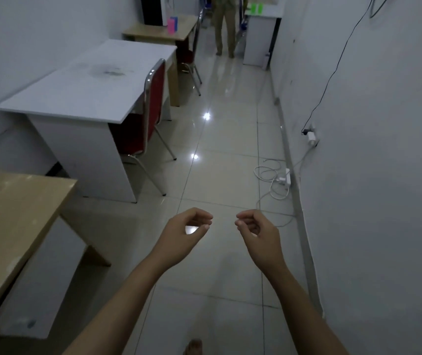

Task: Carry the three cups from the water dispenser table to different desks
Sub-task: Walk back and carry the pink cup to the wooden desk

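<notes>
A pink cup [171,25] and a blue cup [175,21] stand together on the far wooden table [151,30], beside a dark water dispenser [152,10]. Far down the aisle, on a white desk [263,14] at the right, something green [256,8] stands. My left hand [181,239] and my right hand [258,237] are held out over the tiled floor, both with curled fingers and nothing in them. They are far from the cups.
A white desk [59,98] with a red chair [151,103] stands on the left, a wooden desk [7,216] nearer on the left. A person [226,24] stands in the aisle ahead. White cables and a power strip [281,179] lie on the floor by the right wall.
</notes>
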Tool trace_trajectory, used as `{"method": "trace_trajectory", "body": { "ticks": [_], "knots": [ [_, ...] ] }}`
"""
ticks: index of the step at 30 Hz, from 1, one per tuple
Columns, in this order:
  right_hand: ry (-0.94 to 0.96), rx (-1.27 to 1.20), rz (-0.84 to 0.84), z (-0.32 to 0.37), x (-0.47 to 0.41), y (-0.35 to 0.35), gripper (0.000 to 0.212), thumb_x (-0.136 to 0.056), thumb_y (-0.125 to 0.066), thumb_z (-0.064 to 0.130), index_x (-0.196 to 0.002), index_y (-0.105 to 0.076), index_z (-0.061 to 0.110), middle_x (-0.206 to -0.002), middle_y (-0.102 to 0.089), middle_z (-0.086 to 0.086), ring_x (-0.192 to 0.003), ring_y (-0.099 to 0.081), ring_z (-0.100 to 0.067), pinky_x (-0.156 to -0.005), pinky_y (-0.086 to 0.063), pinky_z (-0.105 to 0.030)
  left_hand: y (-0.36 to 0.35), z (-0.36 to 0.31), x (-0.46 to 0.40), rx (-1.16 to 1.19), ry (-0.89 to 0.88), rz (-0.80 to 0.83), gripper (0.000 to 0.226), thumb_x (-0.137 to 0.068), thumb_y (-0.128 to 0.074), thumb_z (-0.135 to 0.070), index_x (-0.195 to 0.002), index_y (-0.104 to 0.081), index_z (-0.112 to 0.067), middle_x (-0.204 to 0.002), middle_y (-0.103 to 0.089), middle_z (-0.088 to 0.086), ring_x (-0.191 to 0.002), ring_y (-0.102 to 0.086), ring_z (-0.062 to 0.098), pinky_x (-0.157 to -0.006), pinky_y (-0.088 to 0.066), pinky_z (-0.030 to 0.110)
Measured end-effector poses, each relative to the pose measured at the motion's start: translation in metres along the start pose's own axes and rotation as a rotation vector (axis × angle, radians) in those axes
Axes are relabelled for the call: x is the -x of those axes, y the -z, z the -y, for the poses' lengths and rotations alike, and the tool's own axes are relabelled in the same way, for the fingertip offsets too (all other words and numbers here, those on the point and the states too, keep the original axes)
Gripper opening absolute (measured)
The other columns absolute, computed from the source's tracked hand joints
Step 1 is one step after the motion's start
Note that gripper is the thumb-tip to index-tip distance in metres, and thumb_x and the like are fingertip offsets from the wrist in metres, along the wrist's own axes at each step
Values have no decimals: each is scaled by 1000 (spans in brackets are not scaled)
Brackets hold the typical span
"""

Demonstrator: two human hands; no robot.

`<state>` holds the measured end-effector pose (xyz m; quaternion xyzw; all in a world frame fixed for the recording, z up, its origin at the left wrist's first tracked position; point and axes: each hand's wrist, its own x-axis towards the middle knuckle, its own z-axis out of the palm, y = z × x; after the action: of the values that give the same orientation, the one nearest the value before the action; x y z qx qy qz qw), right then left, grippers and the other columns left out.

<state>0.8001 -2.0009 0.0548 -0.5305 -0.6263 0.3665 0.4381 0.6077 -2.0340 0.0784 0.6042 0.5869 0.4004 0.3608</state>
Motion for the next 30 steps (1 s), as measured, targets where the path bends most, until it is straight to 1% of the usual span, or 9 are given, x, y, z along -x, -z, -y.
{"method": "trace_trajectory", "body": {
  "ticks": [4,7,10,13,15,19,22,26,30],
  "knots": [
    [44,35,-56,-6,-86,-6,25,-88,-62,4,-87,-61,29,-81,-68,8,-77,-64,-5,-70,-51,-11,6,3,-97,6,-8,21,15,-90,-63,-12,-98,-68,-23,-93,-72,-12,-90,-63,-9,-77,-43,-1],
    [30,59,-86,-20,-148,-12,28,-86,-63,4,-86,-61,31,-80,-67,13,-77,-64,-3,-70,-50,-11,8,14,-165,8,-8,50,15,-90,-63,-12,-98,-68,-24,-93,-73,-11,-90,-64,-7,-77,-44,1],
    [29,70,-84,-42,-220,-20,25,-87,-63,4,-87,-61,29,-80,-67,12,-77,-64,-3,-69,-48,-7,8,32,-238,-3,1,65,17,-90,-63,-12,-96,-67,-28,-94,-73,-12,-91,-66,-2,-83,-49,10],
    [34,48,-89,-60,-302,-27,24,-87,-63,3,-87,-62,27,-81,-67,11,-78,-64,-3,-70,-48,-7,9,47,-320,11,1,43,19,-89,-64,-9,-94,-68,-27,-94,-73,-10,-94,-68,7,-90,-53,27],
    [30,40,-70,-68,-358,-29,24,-87,-63,2,-87,-62,26,-81,-67,11,-79,-64,-3,-70,-48,-6,9,51,-376,-10,4,40,19,-89,-64,-10,-94,-68,-28,-93,-74,-10,-94,-68,6,-91,-54,31],
    [73,62,-39,-78,-470,-30,23,-86,-63,2,-87,-62,25,-82,-67,12,-79,-65,-4,-71,-49,-8,11,54,-487,-11,-15,38,23,-89,-65,-13,-92,-67,-35,-91,-74,-13,-92,-68,1,-91,-55,32],
    [78,84,-27,-86,-551,-32,23,-86,-63,2,-87,-62,25,-82,-66,14,-81,-64,-3,-71,-46,-4,12,57,-565,6,-2,17,23,-89,-64,-14,-93,-66,-37,-94,-73,-11,-94,-68,4,-91,-55,32],
    [80,90,-11,-105,-656,-42,23,-86,-63,3,-87,-62,26,-82,-66,15,-80,-65,-2,-71,-47,-5,10,72,-665,45,20,-8,26,-89,-65,-12,-91,-66,-38,-93,-74,-10,-94,-68,6,-91,-55,34],
    [93,101,-26,-128,-769,-54,23,-87,-62,2,-88,-62,25,-82,-67,11,-80,-65,-4,-70,-47,-6,12,85,-783,57,-1,-18,25,-90,-64,-8,-92,-66,-32,-94,-73,-7,-95,-68,11,-92,-54,33]
  ]
}}
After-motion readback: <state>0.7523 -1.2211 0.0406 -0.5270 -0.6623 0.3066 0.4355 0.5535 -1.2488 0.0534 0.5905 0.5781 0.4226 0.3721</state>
